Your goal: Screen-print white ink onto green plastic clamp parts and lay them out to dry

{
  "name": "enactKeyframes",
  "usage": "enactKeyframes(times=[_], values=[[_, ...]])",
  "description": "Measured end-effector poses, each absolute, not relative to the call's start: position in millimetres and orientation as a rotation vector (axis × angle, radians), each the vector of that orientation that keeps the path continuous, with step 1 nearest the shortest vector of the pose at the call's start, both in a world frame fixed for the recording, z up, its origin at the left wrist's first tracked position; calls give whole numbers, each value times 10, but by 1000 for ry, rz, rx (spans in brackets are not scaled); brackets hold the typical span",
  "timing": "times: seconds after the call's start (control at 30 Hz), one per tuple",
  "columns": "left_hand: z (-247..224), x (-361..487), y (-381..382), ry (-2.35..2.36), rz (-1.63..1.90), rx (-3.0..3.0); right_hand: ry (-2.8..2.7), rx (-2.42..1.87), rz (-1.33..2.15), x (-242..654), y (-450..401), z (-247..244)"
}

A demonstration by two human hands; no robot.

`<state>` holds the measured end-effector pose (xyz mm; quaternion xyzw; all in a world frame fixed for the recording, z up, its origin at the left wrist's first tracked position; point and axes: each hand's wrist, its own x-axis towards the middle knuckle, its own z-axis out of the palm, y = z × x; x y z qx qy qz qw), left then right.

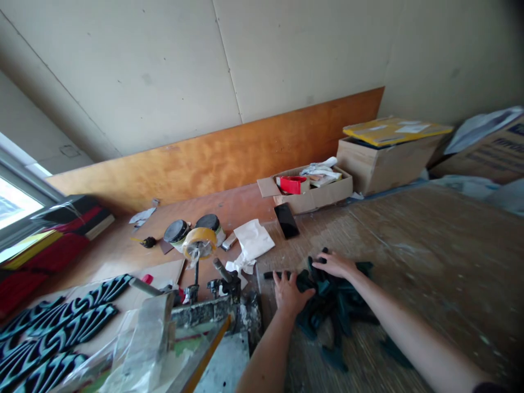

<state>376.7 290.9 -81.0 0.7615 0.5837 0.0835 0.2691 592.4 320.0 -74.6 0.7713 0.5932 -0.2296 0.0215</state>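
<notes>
A heap of dark green, curved pieces (341, 314) lies on the wooden tabletop; their exact kind is unclear. At the heap's left edge is my left hand (290, 295), its fingers spread and its thumb pointing right. Its fingertips touch or nearly touch a short dark piece (270, 275). My right hand (336, 265) reaches over the back of the pile with its fingers curled around one dark green piece (311, 266). Under my right forearm a separate dark piece (395, 352) rests apart from the others.
Left of the heap stands a paint-marked clamping machine (241, 327) with a tape roll (200, 242). Fan-patterned dark pieces (73, 322) lie farther left. Behind are two jars (177, 233), white paper (254, 239), a phone (286, 221), an open carton (315, 201) and a larger box (380, 164).
</notes>
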Motion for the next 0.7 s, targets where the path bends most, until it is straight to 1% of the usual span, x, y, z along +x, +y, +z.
enactKeyframes(times=[0.1,0.27,0.4,0.53,0.7], values=[[-811,3675,2642,1468,238,2116,1939,2312,-747,5668,2832,-736],[-905,3367,1991,1266,212,2148,2103,2214,-708,5246,1988,-752],[-904,3133,1567,1098,147,2170,2174,2197,-723,5046,1453,-732],[-716,2928,1327,1006,133,2170,2299,2276,-722,5041,1223,-749],[-295,2464,1004,1035,361,2108,2400,2594,-588,5180,1161,-829]])
